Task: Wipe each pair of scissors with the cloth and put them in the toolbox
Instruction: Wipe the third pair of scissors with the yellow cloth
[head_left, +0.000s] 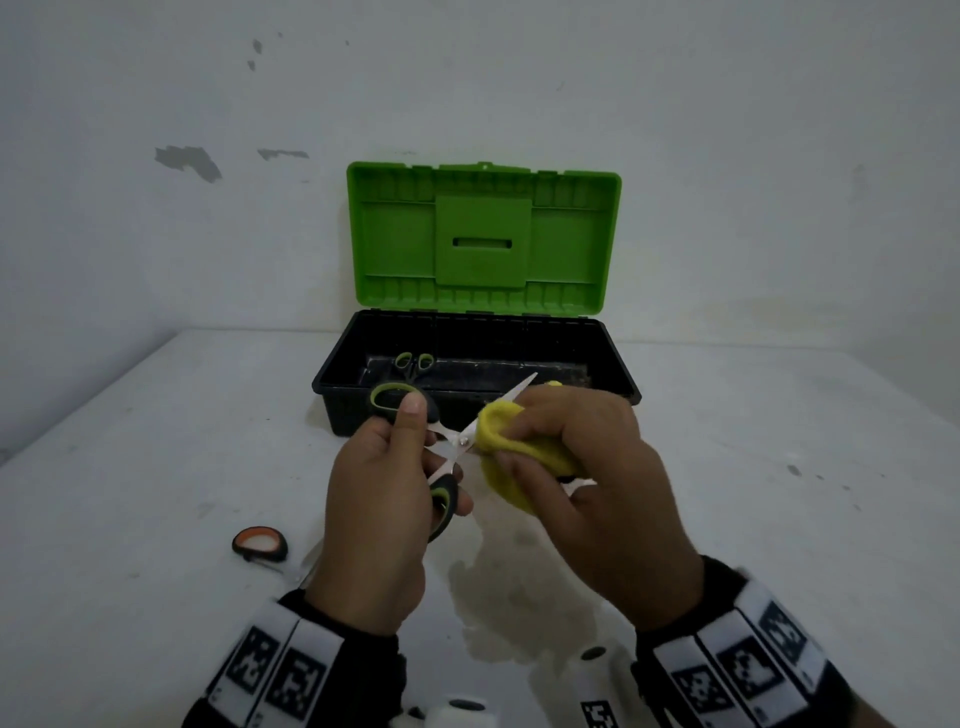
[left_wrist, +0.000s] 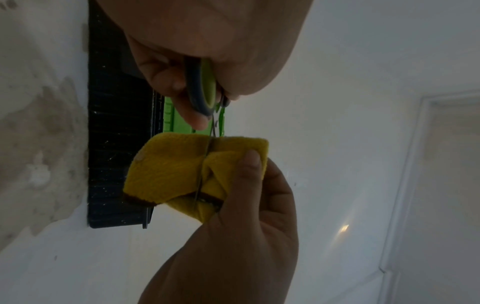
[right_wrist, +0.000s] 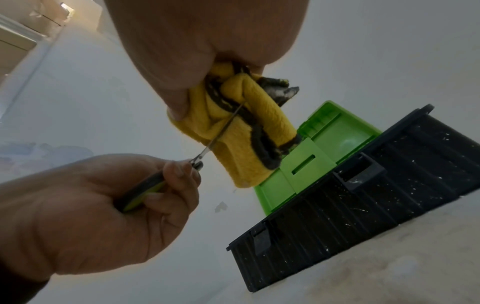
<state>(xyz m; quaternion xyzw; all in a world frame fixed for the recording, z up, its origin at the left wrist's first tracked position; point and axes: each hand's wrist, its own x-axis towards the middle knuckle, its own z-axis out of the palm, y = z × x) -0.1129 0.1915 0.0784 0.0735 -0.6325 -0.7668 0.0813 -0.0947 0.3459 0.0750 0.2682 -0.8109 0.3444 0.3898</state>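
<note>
Right now the scissors (head_left: 451, 447), green and black at the handles, are held above the bench (head_left: 156, 441) just in front of the toolbox (head_left: 613, 384), blades spread apart. The left hand (head_left: 379, 514) grips them by the handles, thumb up against the upper loop and fingers curled round the lower one. The right hand (head_left: 592, 467) is closed round the yellow cloth (head_left: 506, 441), which is folded over 1 blade; the tip of the other blade sticks out past the cloth toward the box. From the left wrist view the blade (left_wrist: 205, 164) runs edge-on through a fold of the cloth, with the right thumb pressed on the fabric beside it. The cloth has a dark trim along its edge, clear in the right wrist view.

The toolbox is black with its green lid (head_left: 483, 239) standing open against the wall. Inside, near its left end, lies a second pair (head_left: 414, 362) with green handles. On the bench to the left of the left hand sits a third pair (head_left: 261, 542) with orange and black handles, partly hidden by the wrist. A pale stain marks the bench between the forearms.
</note>
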